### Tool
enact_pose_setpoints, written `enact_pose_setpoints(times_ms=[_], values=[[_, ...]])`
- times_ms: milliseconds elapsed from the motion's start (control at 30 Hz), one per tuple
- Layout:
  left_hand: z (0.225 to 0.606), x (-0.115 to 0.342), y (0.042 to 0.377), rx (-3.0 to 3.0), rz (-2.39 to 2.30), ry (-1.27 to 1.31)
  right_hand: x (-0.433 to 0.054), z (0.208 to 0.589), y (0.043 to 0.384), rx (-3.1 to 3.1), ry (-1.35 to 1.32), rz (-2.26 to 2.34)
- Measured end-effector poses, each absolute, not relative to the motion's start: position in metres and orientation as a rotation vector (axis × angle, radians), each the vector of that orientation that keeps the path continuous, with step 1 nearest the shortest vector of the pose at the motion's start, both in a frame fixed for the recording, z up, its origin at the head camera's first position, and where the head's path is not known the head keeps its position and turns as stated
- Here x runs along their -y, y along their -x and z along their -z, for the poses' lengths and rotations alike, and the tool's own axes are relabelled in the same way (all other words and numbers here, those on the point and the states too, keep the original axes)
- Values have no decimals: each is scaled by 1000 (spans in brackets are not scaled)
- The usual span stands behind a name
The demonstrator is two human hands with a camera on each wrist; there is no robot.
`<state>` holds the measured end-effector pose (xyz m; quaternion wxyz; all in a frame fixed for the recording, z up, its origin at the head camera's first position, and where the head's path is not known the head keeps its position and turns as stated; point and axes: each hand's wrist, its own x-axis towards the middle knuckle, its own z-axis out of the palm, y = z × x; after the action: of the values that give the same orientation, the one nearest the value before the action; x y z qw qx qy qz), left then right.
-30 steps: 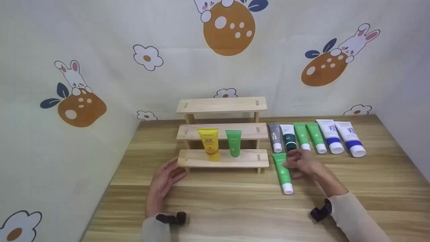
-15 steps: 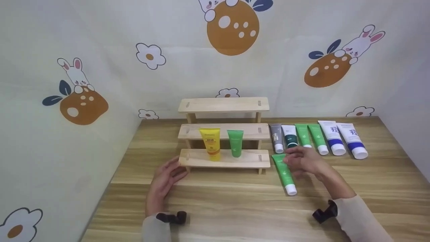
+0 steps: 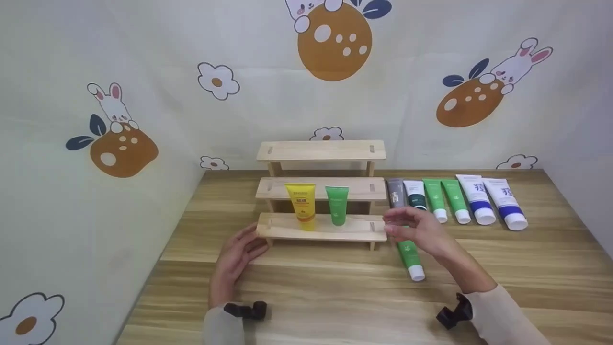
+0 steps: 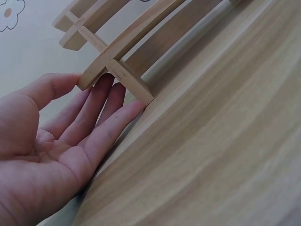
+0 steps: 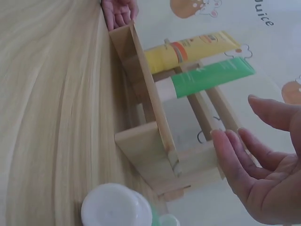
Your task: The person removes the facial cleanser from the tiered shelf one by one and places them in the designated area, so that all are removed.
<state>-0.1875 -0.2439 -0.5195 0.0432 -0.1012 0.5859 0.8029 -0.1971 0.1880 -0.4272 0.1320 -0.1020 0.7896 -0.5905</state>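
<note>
A three-step wooden display stand [image 3: 282, 235] stands on the table. My left hand [image 3: 238, 255] holds the front left corner of its bottom step; in the left wrist view the thumb presses the board's end and other fingers reach under it. A yellow squeeze tube [image 3: 301, 203] and a small green tube [image 3: 337, 205] stand upright, caps down, on that step. My right hand [image 3: 419, 230] holds nothing, its fingers spread and lightly bent at the step's right end. Beneath it lies another green tube [image 3: 409, 258] with a white cap, its upper end hidden by the hand.
Along the back right lie a grey tube [image 3: 396, 191], a white and dark green tube [image 3: 414, 192], two green tubes [image 3: 435, 196] and two white and blue tubes [image 3: 505, 201]. A patterned cloth wall [image 3: 268, 96] rises behind the stand.
My right hand has moved left from beside the lying green tube to the right end of the bottom step. The left hand stays at the stand's left corner.
</note>
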Motion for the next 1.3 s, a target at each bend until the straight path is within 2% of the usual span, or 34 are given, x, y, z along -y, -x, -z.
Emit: enact_pose_setpoints(times_ms=[233,500,900,1300], values=[[520,244,189,-1790,-2469,340,-162,426,204,-2357,361,1796],[522,244,189,-1809,-2458,358,-140,426,212,-2134,313,1985],[522,244,188,-1792,-2467,340,-118,423,223,-2191,293,1918],[521,242,189,-1767,-2475,407,-102,419,228,-2284,160,1815]])
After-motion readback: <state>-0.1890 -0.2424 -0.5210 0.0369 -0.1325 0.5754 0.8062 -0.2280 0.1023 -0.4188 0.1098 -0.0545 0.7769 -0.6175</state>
